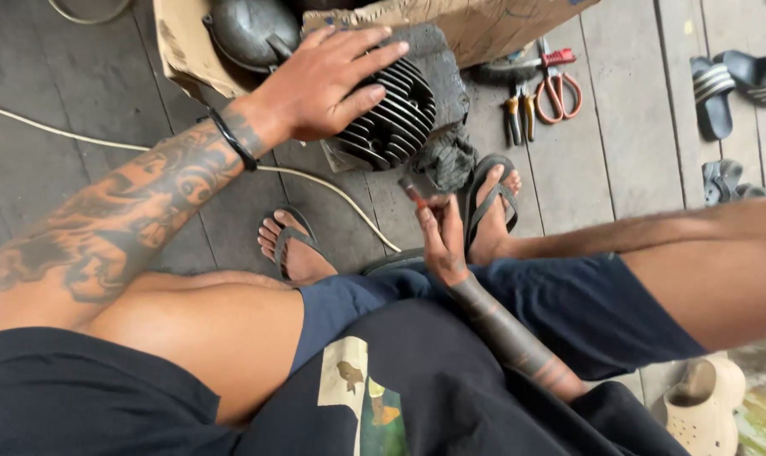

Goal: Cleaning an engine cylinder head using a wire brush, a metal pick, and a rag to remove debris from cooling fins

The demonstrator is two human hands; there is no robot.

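Bracing finned cylinder head (391,110) at 12 o'clock under spread left hand (319,80), right hand (442,241) pinching red-tipped tool (412,192); best kept pinned flat, tool steady.

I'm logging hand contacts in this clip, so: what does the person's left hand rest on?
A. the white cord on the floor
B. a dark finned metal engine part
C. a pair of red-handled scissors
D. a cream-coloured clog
B: the left hand lies spread over the dark finned metal engine part, while the right hand holds a small red-tipped tool apart from it.
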